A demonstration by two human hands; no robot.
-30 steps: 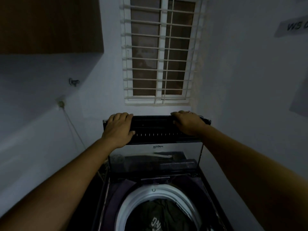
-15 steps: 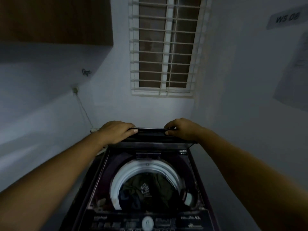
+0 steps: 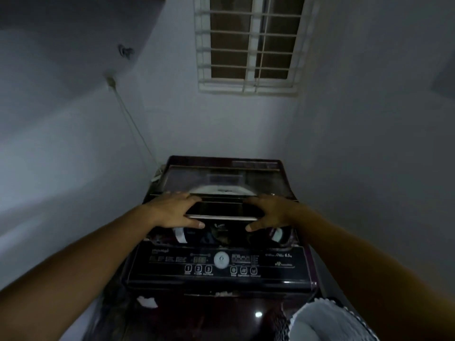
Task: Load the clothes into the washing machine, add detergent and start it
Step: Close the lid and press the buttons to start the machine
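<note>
Panel labels point(image 3: 197, 273) unreadable — white basket point(image 3: 320, 316) cut off at bottom edge.

a small home laundry corner, dimly lit. a dark top-loading washing machine point(image 3: 221, 299) with a folding lid point(image 3: 221, 209) and a front control panel point(image 3: 270, 264) of buttons around a round knob stands pushed into the corner of plain painted walls point(image 3: 369, 143). a window point(image 3: 248, 43) with white bars sits above it. a tap point(image 3: 125, 51) juts from the left wall, a cable point(image 3: 133, 121) runs down that wall towards the machine, and a white basket point(image 3: 327, 323) shows at lower right.
</note>
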